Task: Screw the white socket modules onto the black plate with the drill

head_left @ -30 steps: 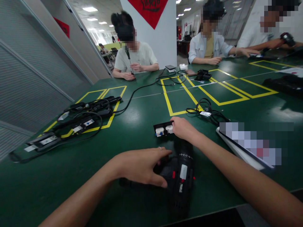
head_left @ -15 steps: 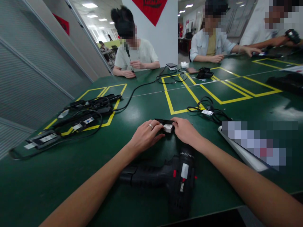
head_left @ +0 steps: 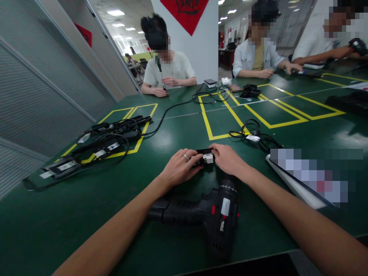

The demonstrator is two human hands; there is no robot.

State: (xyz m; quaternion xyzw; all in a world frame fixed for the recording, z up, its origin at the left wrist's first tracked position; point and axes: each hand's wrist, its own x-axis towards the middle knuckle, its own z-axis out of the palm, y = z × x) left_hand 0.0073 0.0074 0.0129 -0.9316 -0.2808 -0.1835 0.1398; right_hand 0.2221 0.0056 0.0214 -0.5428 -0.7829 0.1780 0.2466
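My left hand (head_left: 181, 165), with a ring on one finger, closes on the left end of a small black housing (head_left: 205, 151). My right hand (head_left: 229, 158) grips the same housing at its right end, thumb and fingers pinched together. A white block (head_left: 208, 158) shows in the housing between the two hands; my fingers cover much of the rest, and its exact kind cannot be made out. Just below my hands, a black cordless drill (head_left: 222, 214) lies on its side on the green table, with its handle pointing left under my left forearm.
Black devices with cables (head_left: 106, 140) lie at left within yellow tape. A coiled black cable (head_left: 254, 136) and a white-edged tablet-like object (head_left: 296, 184) are at right. Across the table (head_left: 172, 126), one person (head_left: 169, 69) holds a screwdriver (head_left: 159, 67); two others sit farther right.
The view has shifted slightly, so the scene sits a little more to the right. Both hands keep hold of the housing, which appears turned, with more black showing below the white block.
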